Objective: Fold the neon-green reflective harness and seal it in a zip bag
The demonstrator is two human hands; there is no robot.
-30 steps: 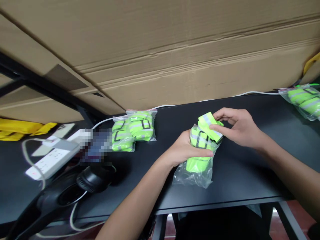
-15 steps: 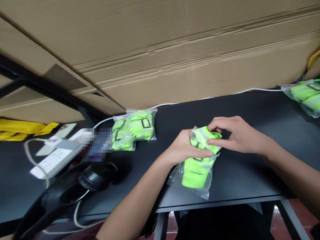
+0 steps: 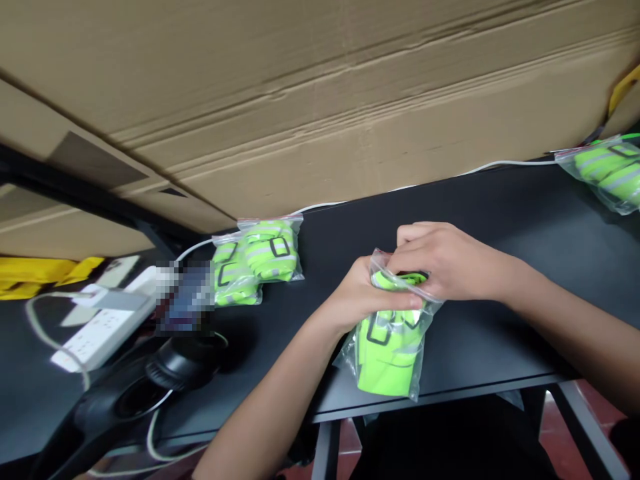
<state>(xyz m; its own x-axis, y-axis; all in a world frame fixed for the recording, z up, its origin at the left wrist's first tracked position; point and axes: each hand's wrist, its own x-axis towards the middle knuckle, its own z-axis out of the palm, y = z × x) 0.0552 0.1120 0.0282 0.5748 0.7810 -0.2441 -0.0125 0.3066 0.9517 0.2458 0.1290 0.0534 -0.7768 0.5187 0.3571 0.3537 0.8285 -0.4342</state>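
Two bare hands: left hand (image 3: pixel 361 293) cups the bag's side, right hand (image 3: pixel 450 263) closes over its mouth, both in a narrow grip on the bag.
One clear plastic zip bag (image 3: pixel 426 337): tilted between the hands, now pulled up over the fabric's top.
One folded neon-green reflective fabric (image 3: pixel 385 377): inside the bag.
Two bagged neon-green bundles (image 3: pixel 267 250): well left of the hands.
One third bagged bundle (image 3: pixel 605 170): at the far right edge.
One matte black desk (image 3: pixel 500 213): front edge just below the bag.

Blurred object (image 3: pixel 186 297) unidentifiable; far-right zip bag (image 3: pixel 605 175) cut off; held zip bag (image 3: pixel 393 373) top hidden.
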